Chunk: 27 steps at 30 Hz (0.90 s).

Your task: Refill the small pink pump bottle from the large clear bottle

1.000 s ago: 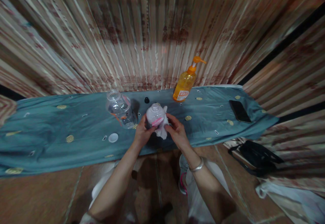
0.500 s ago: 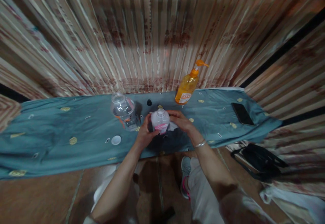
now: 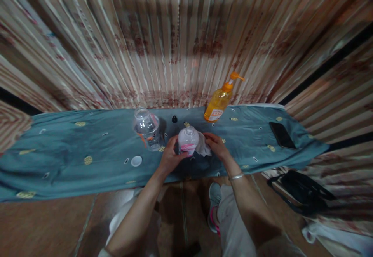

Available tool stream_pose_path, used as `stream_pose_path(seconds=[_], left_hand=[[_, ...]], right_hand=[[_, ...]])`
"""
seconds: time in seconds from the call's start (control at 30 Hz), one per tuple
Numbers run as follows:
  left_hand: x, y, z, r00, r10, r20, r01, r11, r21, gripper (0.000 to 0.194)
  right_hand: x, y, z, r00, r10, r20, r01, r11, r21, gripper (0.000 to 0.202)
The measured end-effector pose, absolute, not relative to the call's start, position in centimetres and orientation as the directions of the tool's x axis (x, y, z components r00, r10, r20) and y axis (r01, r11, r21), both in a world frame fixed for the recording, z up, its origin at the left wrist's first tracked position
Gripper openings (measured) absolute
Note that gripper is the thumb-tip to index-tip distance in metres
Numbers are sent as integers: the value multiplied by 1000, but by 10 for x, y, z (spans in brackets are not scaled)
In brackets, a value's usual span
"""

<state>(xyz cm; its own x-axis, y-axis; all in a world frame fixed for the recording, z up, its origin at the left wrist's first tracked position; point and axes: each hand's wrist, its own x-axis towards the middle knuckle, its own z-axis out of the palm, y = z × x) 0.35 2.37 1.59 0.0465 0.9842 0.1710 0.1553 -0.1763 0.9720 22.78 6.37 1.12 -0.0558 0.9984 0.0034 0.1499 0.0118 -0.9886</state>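
Note:
My left hand [image 3: 171,154] is wrapped around the left side of a whitish bottle [image 3: 188,140] with a pink label and no cap on its neck. Between the fingers of my right hand [image 3: 216,145] is a white tissue [image 3: 203,145], which lies against the bottle's right side. To the left stands a clear plastic jar [image 3: 148,129] with an open mouth and orange print. A white round lid [image 3: 136,161] rests flat near the front edge. Behind the bottle sits a small black cap [image 3: 174,118].
An orange pump bottle [image 3: 218,102] stands at the back, right of centre. A black phone [image 3: 282,135] lies at the right end of the cloth-covered table [image 3: 64,144]. Curtains [image 3: 186,47] hang behind, and a black bag [image 3: 301,191] is on the floor to the right.
My right hand has drawn slightly away from the bottle to the right, so more of the tissue shows. The whole view has shifted a little.

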Motion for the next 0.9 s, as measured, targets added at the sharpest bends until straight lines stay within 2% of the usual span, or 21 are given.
stream_pose_path(seconds=[0.23, 0.43, 0.67, 0.8, 0.9], left_hand=[[5, 24, 15, 30, 988, 149, 157, -152, 976, 59], [7, 22, 17, 21, 991, 129, 154, -130, 979, 64], [9, 21, 17, 17, 996, 92, 146, -94, 985, 72], [9, 21, 15, 12, 997, 77, 144, -78, 987, 72], [10, 20, 15, 9, 997, 71, 138, -71, 988, 71]], right_hand=[[233, 62, 14, -61, 994, 88, 520, 107, -847, 21], [205, 101, 40, -191, 971, 142, 724, 237, -648, 34], [145, 164, 54, -455, 886, 87, 758, 436, -486, 49], [127, 184, 50, -568, 821, 52, 720, 527, -451, 59], [118, 192, 45, -615, 788, 35, 692, 560, -456, 57]])
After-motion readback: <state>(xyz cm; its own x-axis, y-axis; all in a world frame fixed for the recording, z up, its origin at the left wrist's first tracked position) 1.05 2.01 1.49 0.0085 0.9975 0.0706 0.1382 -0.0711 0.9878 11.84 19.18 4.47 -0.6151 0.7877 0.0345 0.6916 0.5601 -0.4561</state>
